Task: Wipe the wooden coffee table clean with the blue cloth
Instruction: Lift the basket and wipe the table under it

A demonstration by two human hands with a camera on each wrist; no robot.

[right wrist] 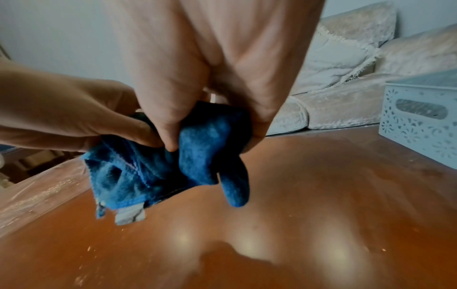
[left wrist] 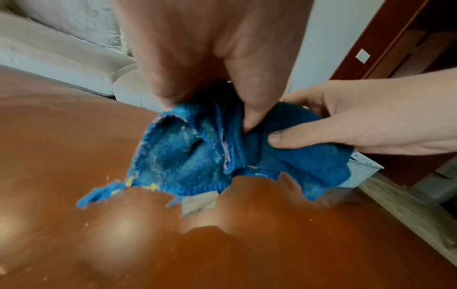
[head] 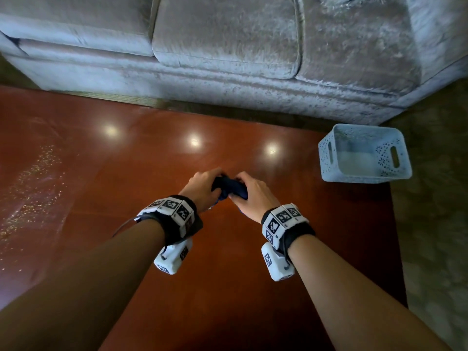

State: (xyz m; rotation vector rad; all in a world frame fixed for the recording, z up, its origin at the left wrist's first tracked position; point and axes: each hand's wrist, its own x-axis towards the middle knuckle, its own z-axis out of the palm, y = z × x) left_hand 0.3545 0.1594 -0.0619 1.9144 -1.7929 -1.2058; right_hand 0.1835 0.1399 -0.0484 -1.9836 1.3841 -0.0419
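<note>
Both hands grip blue cloth | cloth mostly hidden overhead

A home living room: a pale plush sofa with seat cushions stands just beyond the glossy wooden table (a lacy plastic basket on its corner).

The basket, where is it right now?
In the head view the basket stands at the table's far right corner, just in front of the sofa and to the right of the hands bunching the cloth.
</note>
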